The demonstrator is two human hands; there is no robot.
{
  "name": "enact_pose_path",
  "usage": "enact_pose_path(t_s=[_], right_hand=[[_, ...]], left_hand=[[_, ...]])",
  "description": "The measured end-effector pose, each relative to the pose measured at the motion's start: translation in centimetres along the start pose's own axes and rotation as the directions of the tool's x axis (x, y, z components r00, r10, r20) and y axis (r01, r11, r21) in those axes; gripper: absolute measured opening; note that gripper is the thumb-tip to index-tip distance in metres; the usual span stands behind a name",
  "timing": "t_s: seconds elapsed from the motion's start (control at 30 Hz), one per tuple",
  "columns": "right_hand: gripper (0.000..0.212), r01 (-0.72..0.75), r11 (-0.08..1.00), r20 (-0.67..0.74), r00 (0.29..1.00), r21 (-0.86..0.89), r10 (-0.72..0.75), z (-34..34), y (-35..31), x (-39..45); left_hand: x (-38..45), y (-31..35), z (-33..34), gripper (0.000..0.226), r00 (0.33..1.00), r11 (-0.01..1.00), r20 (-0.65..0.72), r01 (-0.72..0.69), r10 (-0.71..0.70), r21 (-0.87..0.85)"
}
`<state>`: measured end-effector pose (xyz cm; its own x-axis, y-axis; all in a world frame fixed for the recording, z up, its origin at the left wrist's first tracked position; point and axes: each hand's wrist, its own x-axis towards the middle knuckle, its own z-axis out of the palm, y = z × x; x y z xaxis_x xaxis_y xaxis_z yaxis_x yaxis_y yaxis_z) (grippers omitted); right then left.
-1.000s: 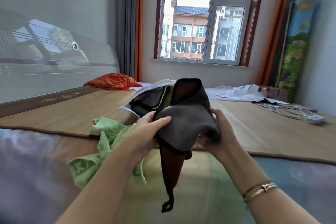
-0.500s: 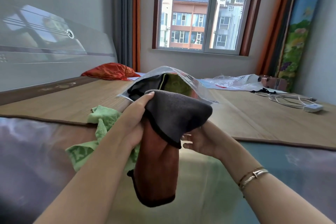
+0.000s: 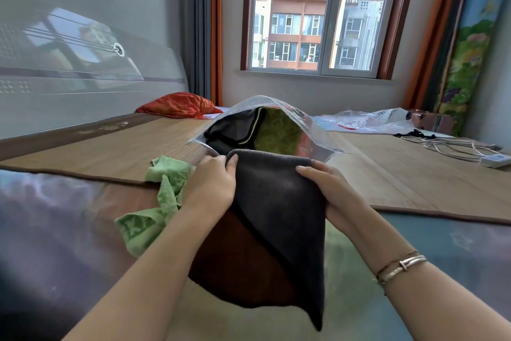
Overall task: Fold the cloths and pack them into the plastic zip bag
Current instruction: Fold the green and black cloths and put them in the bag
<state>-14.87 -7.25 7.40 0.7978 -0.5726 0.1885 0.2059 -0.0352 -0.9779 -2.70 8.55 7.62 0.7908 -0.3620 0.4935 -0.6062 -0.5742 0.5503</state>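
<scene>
Here the bed (image 3: pixel 116 152) carries an open zip bag (image 3: pixel 309 130) at twelve o'clock. The grey-brown cloth (image 3: pixel 276 216) hangs between both hands: left hand (image 3: pixel 211 184) grips its nine o'clock edge, right hand (image 3: pixel 329 188) its three o'clock edge. A green cloth (image 3: pixel 163 197) lies at nine.

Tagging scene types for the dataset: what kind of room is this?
Most likely a bedroom in a flat: a bed with a padded headboard and bamboo mat, an orange pillow, and a curtained window facing apartment blocks.
</scene>
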Motion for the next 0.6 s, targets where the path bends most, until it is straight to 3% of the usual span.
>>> enact_pose_path(t_s=[0.07,0.13,0.17,0.2,0.23,0.27,0.3,0.4,0.47,0.53,0.6], right_hand=[[0.015,0.023,1.0,-0.104,0.994,-0.021,-0.025,0.4,-0.1,-0.1],[0.012,0.056,0.998,-0.181,0.982,-0.005,-0.056,0.8,-0.2,-0.2],[0.011,0.074,0.997,-0.209,0.976,0.03,-0.066,0.8,-0.3,-0.1],[0.01,0.085,0.993,-0.228,0.972,0.084,-0.063,0.9,-0.4,-0.1],[0.01,0.085,0.985,-0.237,0.97,0.147,-0.049,0.9,-0.5,-0.1],[0.01,0.081,0.974,-0.242,0.97,0.21,-0.029,1.0,-0.7,-0.1],[0.01,0.081,0.959,-0.237,0.971,0.272,-0.015,1.0,-0.9,-0.1],[0.011,0.086,0.868,-0.175,0.985,0.489,0.001,1.3,-1.4,-0.2],[0.018,0.091,0.777,-0.122,0.992,0.623,-0.019,1.5,-1.7,-0.1],[0.027,0.05,0.774,0.003,0.998,0.632,-0.066,1.7,-1.8,-0.1],[0.04,0.007,0.883,0.137,0.987,0.469,-0.08,1.6,-1.6,0.1]], left_hand=[[-0.5,0.1,-0.2,0.045,0.999,0.996,-0.034,-0.013,0.017,0.092],[-0.5,0.5,-0.4,0.044,0.99,0.974,0.09,0.122,-0.106,-0.189],[-0.5,1.0,-0.6,0.043,0.958,0.873,0.223,0.26,-0.18,-0.412],[-0.7,1.6,-0.9,0.042,0.894,0.7,0.398,0.42,-0.208,-0.577],[-0.9,2.0,-1.0,0.042,0.82,0.551,0.542,0.543,-0.184,-0.634],[-0.9,2.2,-0.9,0.043,0.767,0.48,0.625,0.607,-0.145,-0.634],[-0.9,2.1,-0.4,0.046,0.746,0.496,0.656,0.615,-0.116,-0.613],[-1.5,1.8,1.1,0.06,0.751,0.674,0.654,0.528,-0.087,-0.517],[-2.0,1.9,1.5,0.07,0.724,0.695,0.685,0.534,-0.082,-0.481],[-2.3,2.1,1.7,0.063,0.704,0.632,0.709,0.572,-0.051,-0.522],[-2.5,2.5,1.4,0.042,0.712,0.468,0.702,0.625,-0.012,-0.626]])
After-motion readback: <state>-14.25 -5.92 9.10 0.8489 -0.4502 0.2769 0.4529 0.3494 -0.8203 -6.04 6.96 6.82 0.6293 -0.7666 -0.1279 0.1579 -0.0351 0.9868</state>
